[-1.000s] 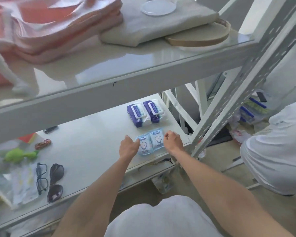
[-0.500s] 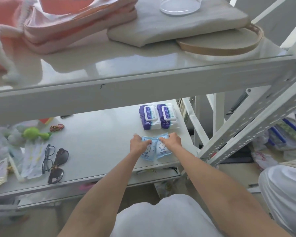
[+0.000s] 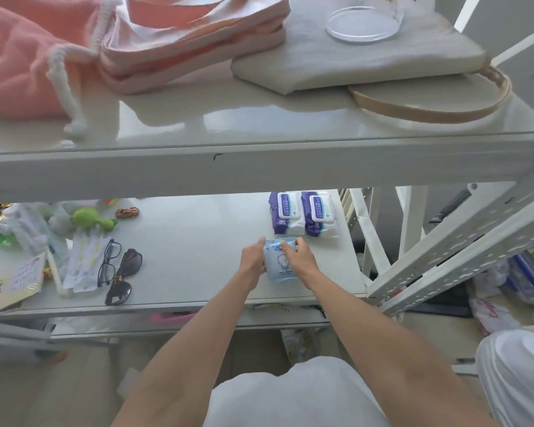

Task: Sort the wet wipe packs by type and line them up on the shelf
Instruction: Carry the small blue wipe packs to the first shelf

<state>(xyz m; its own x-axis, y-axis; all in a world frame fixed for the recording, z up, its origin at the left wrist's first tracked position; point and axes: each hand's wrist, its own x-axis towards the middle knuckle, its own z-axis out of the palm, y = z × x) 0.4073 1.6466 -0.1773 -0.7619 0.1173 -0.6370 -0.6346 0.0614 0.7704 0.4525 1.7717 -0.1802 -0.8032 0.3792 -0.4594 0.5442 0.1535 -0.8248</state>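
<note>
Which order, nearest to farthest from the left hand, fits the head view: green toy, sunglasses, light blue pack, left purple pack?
1. light blue pack: held by the left hand.
2. left purple pack: just behind, to the right.
3. sunglasses: well to the left, near the shelf front.
4. green toy: farthest, back left.

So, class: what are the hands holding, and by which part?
The light-blue soft plastic wipe pack: the left hand grips its left edge, the right hand its upper right edge.

bright daylight, glossy shelf glare, wide-angle edge warp
</note>
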